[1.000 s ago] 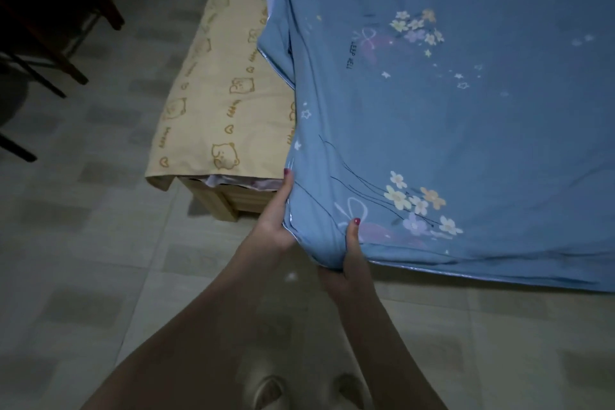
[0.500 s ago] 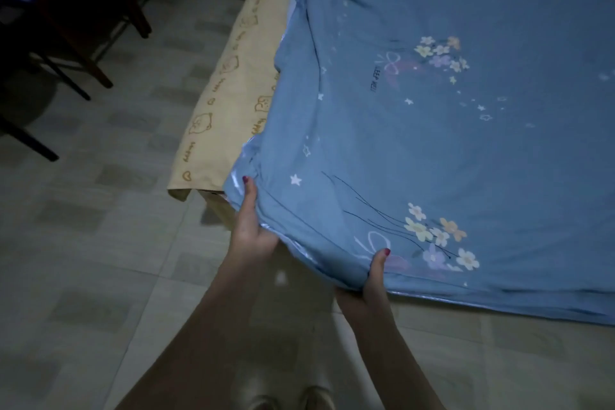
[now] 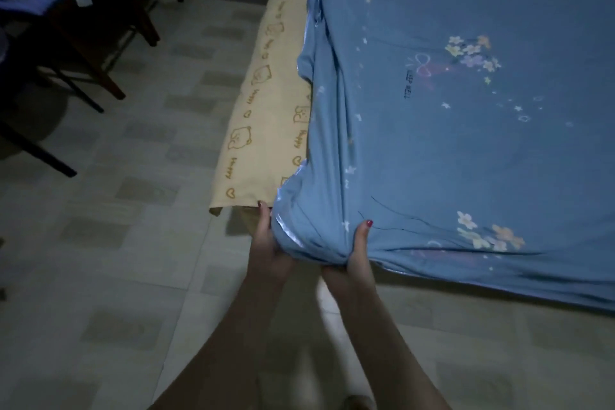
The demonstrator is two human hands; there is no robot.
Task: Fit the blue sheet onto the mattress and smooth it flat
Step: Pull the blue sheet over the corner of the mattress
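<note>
Both hands, left hand (image 3: 269,243) and right hand (image 3: 356,253), grip sheet (image 3: 466,143) corner | top covered | left mattress (image 3: 266,116) edge bare, smoothing left

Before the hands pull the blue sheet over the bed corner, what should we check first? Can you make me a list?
1. Left hand holds the blue sheet corner: ok, it cups the bunched edge.
2. Right hand holds the corner too: ok, thumb on top, fabric gathered in its grip.
3. Corner tucked under the mattress: not ok, it is bunched up between the hands.
4. Left side covered: not ok, the yellow sheet with bear pictures shows beside the blue edge.
5. Top smooth: not ok, long folds run up from the corner.
6. Far corners fitted: cannot tell, they are out of view.
</note>
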